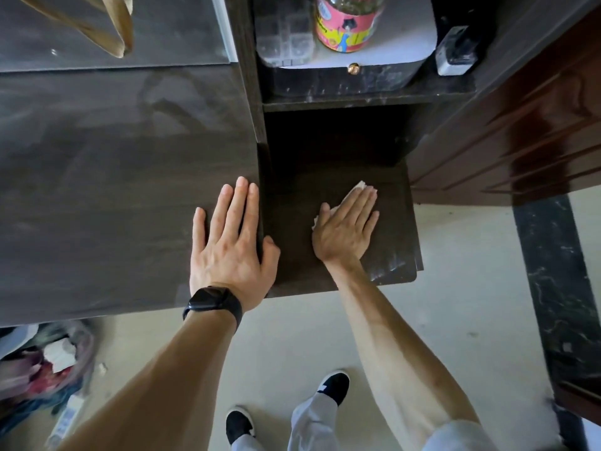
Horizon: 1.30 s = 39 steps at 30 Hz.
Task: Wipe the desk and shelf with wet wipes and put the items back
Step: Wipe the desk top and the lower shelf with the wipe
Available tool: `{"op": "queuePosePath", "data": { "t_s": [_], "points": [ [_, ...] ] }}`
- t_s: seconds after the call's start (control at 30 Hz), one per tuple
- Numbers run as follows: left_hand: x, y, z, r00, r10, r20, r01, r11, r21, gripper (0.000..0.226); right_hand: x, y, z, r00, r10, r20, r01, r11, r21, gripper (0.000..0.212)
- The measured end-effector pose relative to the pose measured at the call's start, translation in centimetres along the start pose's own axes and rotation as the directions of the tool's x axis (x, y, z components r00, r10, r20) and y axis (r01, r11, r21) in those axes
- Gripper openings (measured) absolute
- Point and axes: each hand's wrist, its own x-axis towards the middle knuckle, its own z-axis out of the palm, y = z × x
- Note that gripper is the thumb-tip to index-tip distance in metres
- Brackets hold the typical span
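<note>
The dark wooden desk (107,190) fills the left half of the view. My left hand (227,236), with a black watch on the wrist, lies flat and spread on its right edge. To the right and lower down is a dark shelf board (390,242). My right hand (344,226) presses flat on a white wet wipe (359,186) there; only the wipe's corners show past my fingers and thumb. Above it, an upper shelf (357,99) holds a pink-labelled jar (348,24) and a clear plastic organiser box (283,37).
A white-and-black device (455,56) sits at the upper shelf's right end. A glossy reddish wooden door (520,125) stands to the right. Clutter with a bag (48,369) lies on the floor under the desk. My feet (335,385) stand on pale tile below the shelf.
</note>
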Motion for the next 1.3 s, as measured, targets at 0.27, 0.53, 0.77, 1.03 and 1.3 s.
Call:
{"op": "queuePosePath", "data": {
  "t_s": [0.27,0.53,0.77,1.03,1.3],
  "points": [
    [-0.2,0.1,-0.2,1.0,0.004,0.01,-0.004,1.0,-0.028,0.072,-9.0,8.6,-0.6,0.993,0.099,-0.071,-0.106,0.99,-0.094,0.073],
    [-0.1,0.0,0.1,1.0,0.02,-0.02,-0.021,0.999,-0.025,0.073,-2.4,9.3,-1.6,0.968,0.242,-0.069,-0.242,0.97,0.013,0.072],
    [-0.2,-0.1,0.0,1.0,0.018,-0.015,-0.018,1.0,-0.019,0.072,-6.8,7.9,0.3,0.845,0.458,-0.277,-0.426,0.889,0.168,0.068],
    [-0.3,0.2,0.0,1.0,0.009,-0.017,-0.009,1.0,-0.022,0.072,-9.1,1.0,1.9,0.745,0.665,-0.055,-0.518,0.629,0.58,0.073],
    [-0.4,0.2,0.2,1.0,0.02,-0.018,-0.02,1.0,-0.009,0.071,-11.1,0.0,2.5,0.774,0.632,0.019,-0.517,0.615,0.595,0.072]
  ]
}}
